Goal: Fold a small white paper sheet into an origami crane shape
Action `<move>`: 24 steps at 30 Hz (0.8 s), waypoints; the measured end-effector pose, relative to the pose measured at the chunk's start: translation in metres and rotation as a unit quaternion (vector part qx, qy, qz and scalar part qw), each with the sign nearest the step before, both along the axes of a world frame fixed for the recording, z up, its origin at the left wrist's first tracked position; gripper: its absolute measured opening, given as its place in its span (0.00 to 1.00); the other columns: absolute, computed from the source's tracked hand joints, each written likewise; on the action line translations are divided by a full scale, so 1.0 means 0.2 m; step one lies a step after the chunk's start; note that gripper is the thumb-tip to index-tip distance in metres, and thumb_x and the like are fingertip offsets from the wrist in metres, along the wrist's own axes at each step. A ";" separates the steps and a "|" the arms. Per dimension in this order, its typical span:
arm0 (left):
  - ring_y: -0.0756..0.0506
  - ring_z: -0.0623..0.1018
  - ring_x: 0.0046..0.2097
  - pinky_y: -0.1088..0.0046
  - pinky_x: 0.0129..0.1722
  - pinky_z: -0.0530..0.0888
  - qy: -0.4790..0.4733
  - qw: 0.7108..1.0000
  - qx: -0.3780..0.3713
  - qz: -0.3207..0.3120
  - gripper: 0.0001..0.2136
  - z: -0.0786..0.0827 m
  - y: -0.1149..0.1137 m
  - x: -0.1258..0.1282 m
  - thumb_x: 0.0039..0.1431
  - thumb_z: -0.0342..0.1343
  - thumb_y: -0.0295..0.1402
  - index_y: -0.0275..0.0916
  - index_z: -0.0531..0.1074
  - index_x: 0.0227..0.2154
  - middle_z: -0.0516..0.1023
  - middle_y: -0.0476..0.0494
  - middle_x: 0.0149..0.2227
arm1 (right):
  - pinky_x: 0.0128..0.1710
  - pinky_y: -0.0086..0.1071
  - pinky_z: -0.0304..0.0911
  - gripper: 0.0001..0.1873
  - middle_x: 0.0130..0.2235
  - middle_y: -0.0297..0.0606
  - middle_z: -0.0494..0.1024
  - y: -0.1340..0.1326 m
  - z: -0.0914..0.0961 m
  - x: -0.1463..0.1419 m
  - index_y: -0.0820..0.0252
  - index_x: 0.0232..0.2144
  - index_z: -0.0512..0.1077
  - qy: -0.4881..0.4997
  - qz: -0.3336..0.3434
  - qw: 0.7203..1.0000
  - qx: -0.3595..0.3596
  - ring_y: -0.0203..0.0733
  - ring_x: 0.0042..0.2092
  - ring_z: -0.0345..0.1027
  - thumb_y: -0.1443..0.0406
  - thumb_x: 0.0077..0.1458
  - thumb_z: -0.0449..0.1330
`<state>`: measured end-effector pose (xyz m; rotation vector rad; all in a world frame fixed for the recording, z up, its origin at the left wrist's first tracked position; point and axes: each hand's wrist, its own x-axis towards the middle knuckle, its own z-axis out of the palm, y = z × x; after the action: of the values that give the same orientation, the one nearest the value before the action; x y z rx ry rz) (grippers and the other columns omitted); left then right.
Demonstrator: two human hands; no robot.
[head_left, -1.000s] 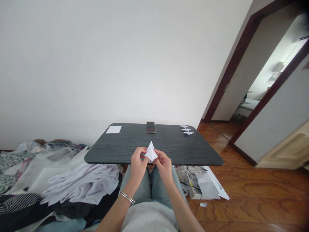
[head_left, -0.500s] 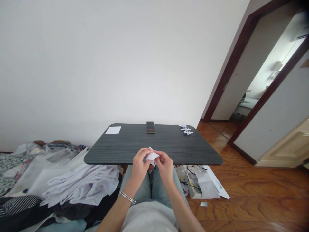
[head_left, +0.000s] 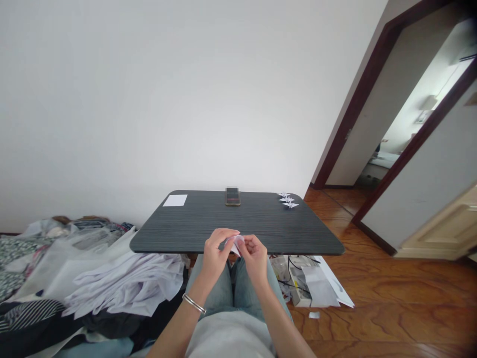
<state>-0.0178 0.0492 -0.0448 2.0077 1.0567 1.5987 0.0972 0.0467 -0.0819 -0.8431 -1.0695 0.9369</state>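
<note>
A small folded piece of white paper (head_left: 234,245) is pinched between both hands just above the table's near edge. My left hand (head_left: 216,251), with a silver bangle on its wrist, grips the paper from the left, fingers over the top. From the right, my right hand (head_left: 254,252) holds it between thumb and curled fingers. Much of the folded shape is hidden by the fingertips. Several white paper cranes (head_left: 289,204) stand in a row at the table's far right. A flat white sheet of paper (head_left: 175,200) lies at the far left.
The dark table (head_left: 201,223) stands against a white wall. A phone (head_left: 232,196) rests propped near its back edge. Piled clothes (head_left: 126,283) are on the left. Beneath the table's right side are a box with cables and papers (head_left: 320,286) on the wooden floor.
The folded paper has been turned or folded between the fingers; it shows less surface now, with a point downward. Both hands keep nearly the same place.
</note>
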 end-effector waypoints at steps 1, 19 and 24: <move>0.46 0.74 0.40 0.69 0.43 0.69 -0.003 1.000 -0.008 -0.002 0.07 0.00 0.00 0.00 0.56 0.51 0.29 0.39 0.74 0.33 0.77 0.43 0.36 | 0.21 0.25 0.56 0.09 0.20 0.29 0.68 0.00 0.00 0.00 0.61 0.26 0.68 0.001 0.003 1.000 -0.001 0.32 0.21 0.60 0.61 0.49 0.60; 0.47 0.75 0.36 0.72 0.37 0.70 -0.030 0.999 -0.036 0.005 0.07 0.00 -0.02 0.01 0.57 0.50 0.31 0.38 0.73 0.32 0.76 0.44 0.33 | 0.20 0.26 0.64 0.15 0.25 0.30 0.75 -0.04 0.07 0.03 0.57 0.38 0.66 0.122 0.185 0.971 -0.096 0.35 0.22 0.68 0.58 0.48 0.61; 0.46 0.75 0.36 0.72 0.37 0.69 -0.069 0.995 -0.055 0.052 0.07 -0.01 -0.01 0.01 0.57 0.51 0.33 0.37 0.72 0.32 0.76 0.44 0.33 | 0.20 0.24 0.64 0.14 0.24 0.29 0.72 -0.05 0.07 0.03 0.58 0.36 0.68 0.126 0.177 0.972 -0.090 0.33 0.22 0.68 0.62 0.45 0.63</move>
<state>-0.0162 0.0464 -0.0464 1.7709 1.1849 1.6660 0.1024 0.0373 -0.0685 -0.6658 -0.9380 1.4204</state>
